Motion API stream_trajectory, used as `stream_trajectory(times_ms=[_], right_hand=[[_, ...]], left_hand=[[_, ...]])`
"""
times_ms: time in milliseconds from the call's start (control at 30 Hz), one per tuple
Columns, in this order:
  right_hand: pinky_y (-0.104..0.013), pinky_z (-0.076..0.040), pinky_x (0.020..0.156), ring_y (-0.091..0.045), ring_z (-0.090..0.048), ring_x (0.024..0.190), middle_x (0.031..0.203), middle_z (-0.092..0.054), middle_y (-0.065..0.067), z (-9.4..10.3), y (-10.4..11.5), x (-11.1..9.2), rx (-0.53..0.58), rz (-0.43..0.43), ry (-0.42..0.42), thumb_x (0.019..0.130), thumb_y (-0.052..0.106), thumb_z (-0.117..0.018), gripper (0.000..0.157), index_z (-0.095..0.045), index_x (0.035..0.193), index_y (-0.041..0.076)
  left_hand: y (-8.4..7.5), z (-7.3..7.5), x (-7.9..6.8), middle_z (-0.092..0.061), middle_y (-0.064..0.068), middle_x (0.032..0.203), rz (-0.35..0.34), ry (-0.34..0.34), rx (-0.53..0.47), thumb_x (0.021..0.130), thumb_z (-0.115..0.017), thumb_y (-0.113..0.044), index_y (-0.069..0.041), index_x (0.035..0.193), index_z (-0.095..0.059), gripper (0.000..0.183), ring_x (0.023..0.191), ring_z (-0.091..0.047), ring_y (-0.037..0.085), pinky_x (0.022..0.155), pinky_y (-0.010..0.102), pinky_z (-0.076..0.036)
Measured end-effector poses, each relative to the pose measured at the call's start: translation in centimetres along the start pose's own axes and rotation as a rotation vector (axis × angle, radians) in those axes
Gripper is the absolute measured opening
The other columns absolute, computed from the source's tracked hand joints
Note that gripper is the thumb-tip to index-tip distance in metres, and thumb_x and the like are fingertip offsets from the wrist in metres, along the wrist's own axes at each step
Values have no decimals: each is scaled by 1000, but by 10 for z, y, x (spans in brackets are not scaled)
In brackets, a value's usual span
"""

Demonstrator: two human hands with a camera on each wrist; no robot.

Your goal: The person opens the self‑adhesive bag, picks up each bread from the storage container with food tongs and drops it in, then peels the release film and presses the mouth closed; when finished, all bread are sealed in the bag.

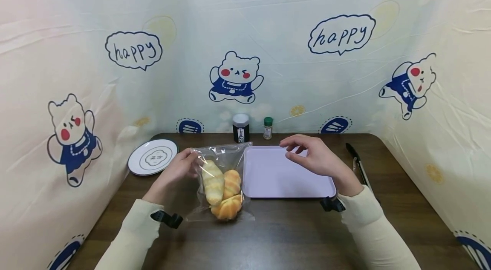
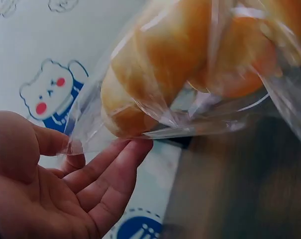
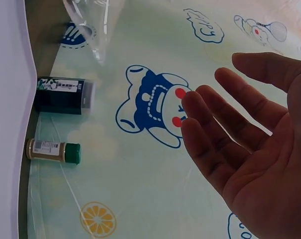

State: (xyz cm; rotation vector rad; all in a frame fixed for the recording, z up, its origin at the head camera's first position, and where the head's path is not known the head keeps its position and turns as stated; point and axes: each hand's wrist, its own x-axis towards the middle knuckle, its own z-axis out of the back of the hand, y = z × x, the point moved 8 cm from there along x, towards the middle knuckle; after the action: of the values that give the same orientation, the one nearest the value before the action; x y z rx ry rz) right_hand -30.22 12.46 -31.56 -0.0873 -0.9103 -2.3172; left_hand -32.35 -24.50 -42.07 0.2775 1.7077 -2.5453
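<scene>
A clear plastic bag (image 1: 228,155) with several bread rolls (image 1: 213,182) inside hangs from my left hand (image 1: 186,162). In the left wrist view the thumb and index finger of the left hand (image 2: 80,174) pinch a corner of the bag (image 2: 85,132), while the other fingers extend beneath a long roll (image 2: 150,64). My right hand (image 1: 312,155) is raised above the lilac tray (image 1: 276,176), its fingers loosely bent with nothing in them. The right wrist view shows the same hand (image 3: 245,134) with its palm and relaxed fingers bare.
A white plate (image 1: 153,157) lies at the table's left edge. Along the back stand a dark jar (image 1: 241,128) and a small green-capped shaker (image 1: 268,128). Black-handled tongs (image 1: 358,163) lie right of the tray. Printed cloth walls (image 1: 276,70) enclose the wooden table (image 1: 268,236).
</scene>
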Motion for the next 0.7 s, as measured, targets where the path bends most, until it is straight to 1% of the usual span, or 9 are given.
stream_trajectory(times_ms=[133, 233, 333, 367, 433, 500, 567, 633, 700], right_hand=[[-40, -54, 90, -13, -63, 102, 114, -70, 8, -4, -3, 0, -14, -8, 41, 95, 21, -67, 26, -69, 121, 22], [-38, -54, 90, -17, -64, 104, 113, -71, 8, -7, -4, 0, -38, -12, 68, 95, 21, -67, 26, -69, 120, 20], [-37, -53, 90, -21, -65, 105, 112, -71, 7, -8, -6, 0, -60, -13, 81, 95, 21, -67, 25, -70, 119, 20], [-37, -53, 90, -21, -65, 105, 112, -71, 7, -9, -6, 0, -66, -10, 84, 95, 21, -67, 25, -70, 119, 20], [-37, -54, 90, -20, -65, 105, 112, -71, 6, -10, -7, -1, -74, -5, 88, 95, 22, -67, 25, -70, 119, 20], [-36, -54, 90, -17, -64, 104, 113, -71, 6, -10, -8, -1, -83, 0, 91, 95, 22, -67, 25, -70, 119, 20], [-36, -54, 90, -15, -63, 104, 113, -71, 5, -11, -9, -1, -91, 5, 94, 95, 23, -67, 25, -69, 119, 20], [-36, -54, 90, -13, -63, 103, 113, -71, 6, -11, -11, -1, -90, -2, 95, 95, 23, -67, 25, -70, 119, 21], [-37, -54, 91, -12, -63, 104, 114, -71, 6, -12, -13, -2, -90, -8, 100, 95, 23, -67, 25, -70, 120, 20]], left_hand=[[12, 1, 7, -61, 26, 128, 33, 15, -25, 108, -39, -32, 0, 131, -44, 40, 84, -65, 17, 74, 33, -59], [20, -3, 12, -58, 30, 131, 37, 58, -36, 106, -45, -33, 1, 145, -31, 53, 87, -69, 16, 79, 36, -60], [27, -8, 15, -53, 35, 136, 39, 113, -42, 103, -53, -32, -2, 157, -3, 79, 96, -71, 22, 83, 38, -60], [29, -10, 15, -50, 36, 139, 38, 130, -29, 102, -55, -32, -3, 158, 8, 89, 100, -71, 25, 83, 39, -60], [32, -13, 15, -40, 38, 146, 47, 151, -12, 100, -60, -31, -9, 157, 20, 101, 107, -69, 32, 82, 40, -60], [33, -16, 12, -27, 41, 152, 38, 175, 59, 98, -63, -30, -11, 156, 23, 105, 111, -66, 39, 80, 41, -61], [30, -18, 8, -14, 42, 156, 11, 191, 199, 97, -64, -33, -9, 159, 13, 101, 112, -63, 45, 78, 43, -61], [23, -21, 3, -7, 41, 158, -38, 187, 374, 96, -63, -39, -6, 161, -4, 93, 123, -54, 52, 90, 53, -56], [15, -25, -3, -5, 39, 160, -108, 180, 534, 95, -61, -46, -5, 159, -19, 87, 135, -40, 56, 103, 63, -44]])
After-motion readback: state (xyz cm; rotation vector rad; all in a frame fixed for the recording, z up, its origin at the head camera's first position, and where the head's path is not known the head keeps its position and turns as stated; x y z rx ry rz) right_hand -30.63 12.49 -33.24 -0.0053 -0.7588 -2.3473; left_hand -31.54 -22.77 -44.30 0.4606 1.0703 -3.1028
